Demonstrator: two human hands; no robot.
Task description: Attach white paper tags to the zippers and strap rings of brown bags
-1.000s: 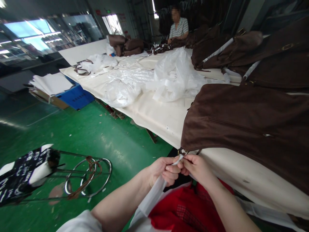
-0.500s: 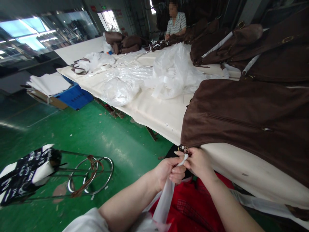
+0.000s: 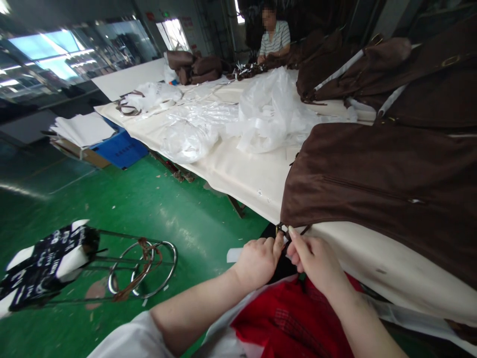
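Low in the frame's centre, both forearms reach forward and meet at the table (image 3: 246, 174) edge. The left hand (image 3: 257, 261) is fisted, thumb up, pinching the metal ring (image 3: 280, 230) at the corner of the brown bag (image 3: 372, 189). The right hand (image 3: 316, 258) pinches the same ring, forefinger extended. White paper strip (image 3: 234, 254) pokes out left of the fist. Stool (image 3: 52, 261) print at lower left is unreadable.

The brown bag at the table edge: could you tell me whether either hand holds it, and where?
Both the left hand and the right hand pinch the small metal fitting at the near corner of the brown bag.
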